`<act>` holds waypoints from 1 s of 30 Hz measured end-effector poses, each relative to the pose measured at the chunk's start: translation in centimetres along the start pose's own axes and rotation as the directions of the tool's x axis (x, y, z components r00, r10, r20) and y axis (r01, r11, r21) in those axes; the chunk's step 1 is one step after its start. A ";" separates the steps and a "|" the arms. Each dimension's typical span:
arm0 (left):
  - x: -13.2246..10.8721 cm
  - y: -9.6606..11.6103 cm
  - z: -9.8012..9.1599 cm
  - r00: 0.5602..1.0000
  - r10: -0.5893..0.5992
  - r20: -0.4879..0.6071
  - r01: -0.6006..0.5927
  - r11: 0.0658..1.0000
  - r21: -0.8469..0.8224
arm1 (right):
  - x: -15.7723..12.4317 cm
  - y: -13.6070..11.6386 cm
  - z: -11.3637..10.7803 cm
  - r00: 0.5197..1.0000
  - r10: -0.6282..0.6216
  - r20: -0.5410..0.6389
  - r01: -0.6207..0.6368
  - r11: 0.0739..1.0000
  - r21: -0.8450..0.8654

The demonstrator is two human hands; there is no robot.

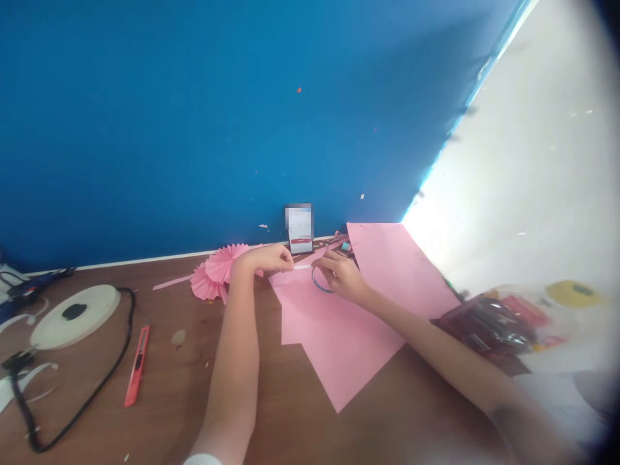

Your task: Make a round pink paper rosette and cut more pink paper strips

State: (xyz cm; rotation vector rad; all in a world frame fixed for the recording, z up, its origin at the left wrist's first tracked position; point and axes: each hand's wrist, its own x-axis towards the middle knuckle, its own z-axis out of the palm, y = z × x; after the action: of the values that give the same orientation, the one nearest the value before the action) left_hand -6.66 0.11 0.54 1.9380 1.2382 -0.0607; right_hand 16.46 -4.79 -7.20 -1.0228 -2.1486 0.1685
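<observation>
My left hand point(272, 258) is closed in a pinch at one end of a short whitish strip of tape point(303, 267). The strip runs across to my right hand point(343, 276), whose fingers are closed on a thin, bluish ring-shaped tape roll point(317, 283). Under both hands lie overlapping pink paper sheets point(334, 349), one with a corner pointing toward me. Just left of my left hand are pleated pink paper fans point(217, 271), partly hidden by that wrist.
A phone point(300, 229) leans upright against the blue wall. On the left lie a red box cutter point(138, 365), a round white disc point(75, 316) and a looping black cable point(90, 400). Clear plastic packaging point(494, 323) sits at the right, near small items behind my right hand.
</observation>
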 end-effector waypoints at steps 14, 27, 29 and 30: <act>3.3 -2.7 1.2 0.984 -0.142 0.104 0.147 0.988 -0.039 | 1.1 0.5 -3.2 0.922 0.160 0.351 -0.185 0.982 0.039; 3.1 -2.9 1.2 0.962 -0.245 0.116 0.265 0.943 -0.199 | 1.9 0.0 -5.0 0.909 0.224 0.351 -0.250 0.968 0.032; 2.8 -3.2 1.0 0.964 -0.242 0.113 0.262 0.941 -0.216 | 2.0 -0.1 -5.3 0.906 0.224 0.359 -0.251 0.967 0.030; 2.7 -3.3 0.8 0.965 -0.238 0.105 0.257 0.940 -0.225 | 2.0 -0.1 -5.5 0.904 0.226 0.362 -0.251 0.968 0.024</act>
State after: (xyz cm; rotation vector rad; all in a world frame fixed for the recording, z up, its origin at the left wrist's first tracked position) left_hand -7.58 2.15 -3.20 1.5546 1.3669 -0.1105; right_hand 19.21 -4.44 -2.07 -1.2932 -2.3084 0.5849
